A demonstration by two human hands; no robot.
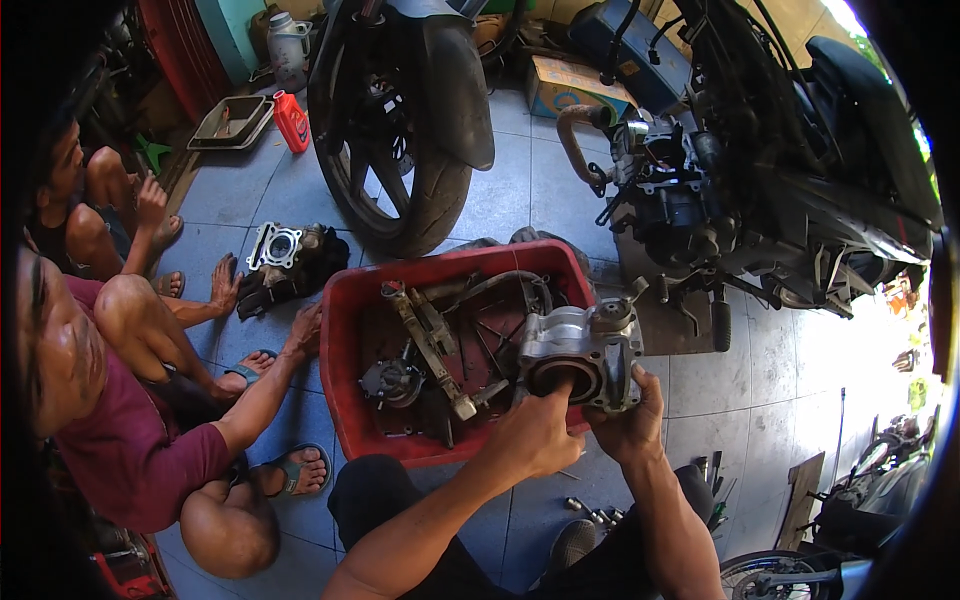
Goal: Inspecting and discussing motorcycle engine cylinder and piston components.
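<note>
A grey metal engine cylinder block (575,338) is held tilted above the right end of the red tub, its round bore facing me. My right hand (632,418) grips its lower right side, thumb up along the edge. My left hand (540,430) is closed at the bore's lower rim, with a finger reaching inside; that fingertip is hidden. Below, the red plastic tub (335,375) holds a long metal bracket (430,345), a round metal engine part (393,382), a hose and several loose pieces.
A person in a maroon shirt (150,450) squats at left, one hand by another engine part (283,250); a second person sits behind. A motorcycle wheel (400,190) stands beyond the tub. A partly stripped motorcycle (760,180) is at right. Sockets (597,515) lie near my foot.
</note>
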